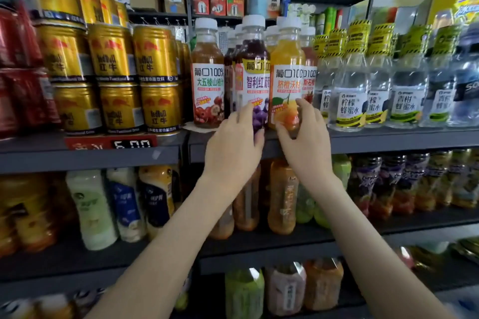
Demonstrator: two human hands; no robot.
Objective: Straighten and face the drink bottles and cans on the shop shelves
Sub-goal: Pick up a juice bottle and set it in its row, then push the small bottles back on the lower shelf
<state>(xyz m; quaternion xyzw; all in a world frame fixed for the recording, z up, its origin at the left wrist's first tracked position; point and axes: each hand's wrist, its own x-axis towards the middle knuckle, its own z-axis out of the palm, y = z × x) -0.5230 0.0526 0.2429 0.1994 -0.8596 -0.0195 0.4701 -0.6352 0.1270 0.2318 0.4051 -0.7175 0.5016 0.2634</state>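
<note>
Two bare forearms extend to middle shelf. Left hand (233, 137) curls fingers round base of grape juice bottle (255, 72); right hand (305, 134) clamps base of orange juice bottle (286, 67), thumb across label. Both bottles upright at shelf lip (388, 140), side by side, labels outward. Low grip probably for twisting labels square. Room tight: hawthorn bottle (208, 72) just left, honey-water bottles (347, 90) just right, more bottles close behind. Gold cans (111, 54) stacked further left. Open room only forward, past edge.
</note>
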